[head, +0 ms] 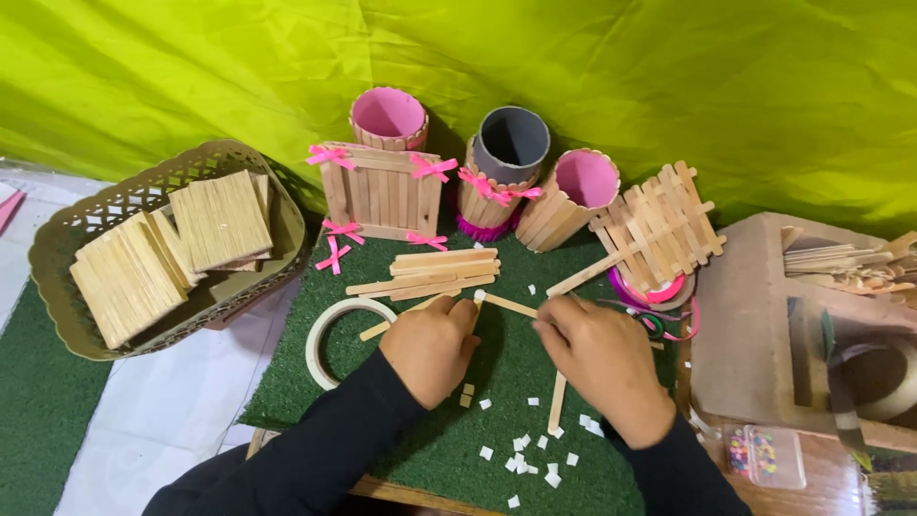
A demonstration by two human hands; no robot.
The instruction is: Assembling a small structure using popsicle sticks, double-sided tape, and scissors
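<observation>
- Left hand (432, 346) and right hand (600, 358) each pinch one end of a wooden stick (506, 305) above the green mat (430, 449).
- A tape roll (330, 330) lies just left.
- Stacked sticks (435, 272) lie just beyond.

A tape ring (346, 341) lies just left of the fingers. Beyond them stand three stick cups (389, 118), a bowed stick box (380, 193) and a lattice (659, 227). Far left, a basket (67, 239) holds stick panels (222, 220).
</observation>
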